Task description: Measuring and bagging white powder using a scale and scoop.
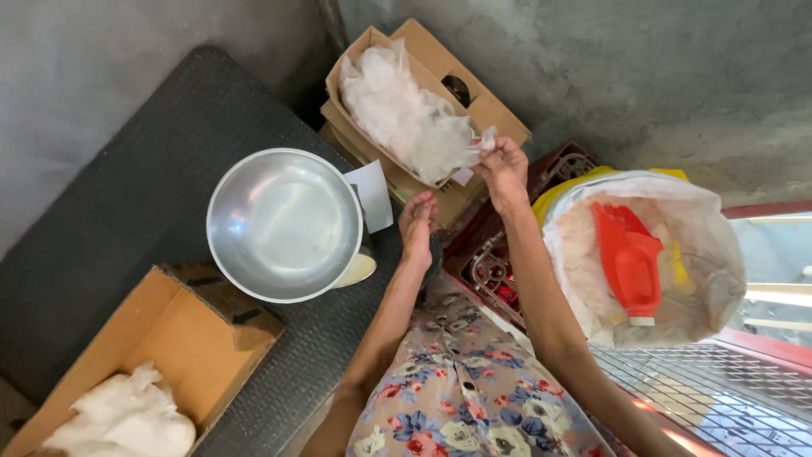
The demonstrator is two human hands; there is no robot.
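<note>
My right hand (502, 167) is raised over the edge of a cardboard box (423, 51) and pinches a clear plastic bag (485, 140) at the top of the pile of clear plastic bags (404, 112) in that box. My left hand (417, 224) hangs below it with fingers loosely curled and nothing in it, just right of a shiny metal bowl (283, 224) on a dark grey mat (135, 186). A white paper slip (372, 193) lies between the bowl and my left hand.
A second cardboard box (144, 338) with white fluffy material (127, 419) sits at the lower left. A sack (702, 245) at right holds pale material and a red scoop (628, 258). A dark red crate (491, 262) and a metal grate (719, 381) lie beside it.
</note>
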